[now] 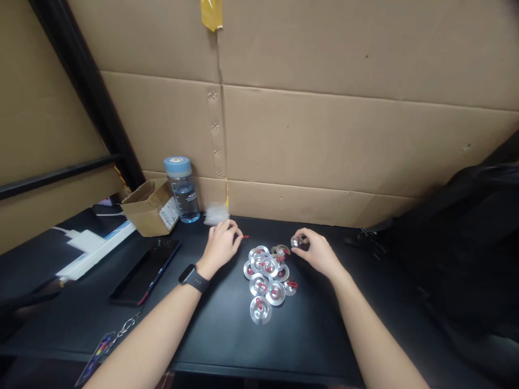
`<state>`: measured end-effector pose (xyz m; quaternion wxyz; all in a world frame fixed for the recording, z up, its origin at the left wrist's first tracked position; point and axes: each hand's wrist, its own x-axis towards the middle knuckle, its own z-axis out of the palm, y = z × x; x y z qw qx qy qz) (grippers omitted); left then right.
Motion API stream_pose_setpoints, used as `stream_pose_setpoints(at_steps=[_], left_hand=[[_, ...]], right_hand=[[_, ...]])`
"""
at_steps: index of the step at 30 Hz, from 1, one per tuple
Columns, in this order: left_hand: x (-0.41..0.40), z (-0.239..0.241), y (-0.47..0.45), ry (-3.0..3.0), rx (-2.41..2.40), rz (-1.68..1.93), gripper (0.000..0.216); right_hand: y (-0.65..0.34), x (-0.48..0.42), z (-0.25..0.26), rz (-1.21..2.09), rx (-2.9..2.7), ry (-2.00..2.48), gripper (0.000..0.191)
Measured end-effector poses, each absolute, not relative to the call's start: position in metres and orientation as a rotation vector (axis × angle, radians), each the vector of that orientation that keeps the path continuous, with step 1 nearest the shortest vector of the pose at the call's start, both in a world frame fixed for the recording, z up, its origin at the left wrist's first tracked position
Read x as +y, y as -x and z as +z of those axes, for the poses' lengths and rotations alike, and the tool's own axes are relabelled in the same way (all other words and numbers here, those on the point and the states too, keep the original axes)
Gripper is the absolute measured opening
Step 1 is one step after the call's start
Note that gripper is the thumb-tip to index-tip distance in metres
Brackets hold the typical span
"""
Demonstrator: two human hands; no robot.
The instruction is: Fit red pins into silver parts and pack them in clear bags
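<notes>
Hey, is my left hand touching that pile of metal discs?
Apart. The head view shows a gap: bare black tabletop is visible between the left hand and the nearest edge of the pile of metal discs.

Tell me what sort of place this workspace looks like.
Probably a makeshift tabletop workstation, though the wider room isn't shown. A cardboard partition stands behind the black table, metal discs with red loops are piled on it, and a white power strip lies toward the left.
</notes>
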<state>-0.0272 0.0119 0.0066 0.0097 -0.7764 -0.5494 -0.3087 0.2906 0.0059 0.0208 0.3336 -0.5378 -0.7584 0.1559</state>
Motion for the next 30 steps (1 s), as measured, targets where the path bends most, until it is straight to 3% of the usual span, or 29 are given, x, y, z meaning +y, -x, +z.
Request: stream_pose_setpoints(at_steps=[5, 10, 15, 18, 22, 26, 30], left_hand=[[0.027, -0.005, 0.046, 2.493, -1.863, -0.872, 0.017], [0.026, -0.007, 0.039, 2.513, -1.832, -0.926, 0.020], [0.023, -0.002, 0.034, 2.536, -1.770, -1.066, 0.019], [0.020, 0.004, 0.030, 2.546, -1.735, -1.129, 0.017], [0.010, 0.013, 0.018, 2.649, -1.569, -1.264, 0.015], [-0.006, 0.021, -0.001, 2.778, -1.367, -1.411, 0.016], [-0.018, 0.023, -0.015, 2.785, -1.301, -1.552, 0.013]], right_hand=[[-0.334, 0.022, 0.005, 0.409, -2.093, 1.579, 0.023], [-0.312, 0.016, 0.008, 0.232, -2.277, 1.431, 0.034], [-0.280, 0.011, 0.004, 0.219, -2.336, 1.329, 0.011], [-0.275, 0.013, 0.001, 0.231, -2.217, 1.316, 0.011], [-0.266, 0.009, 0.005, 0.539, -1.795, 1.214, 0.008], [-0.241, -0.009, 0.014, 0.989, -1.538, 1.031, 0.020], [-0.218, -0.026, 0.019, 1.176, -1.464, 0.941, 0.021]])
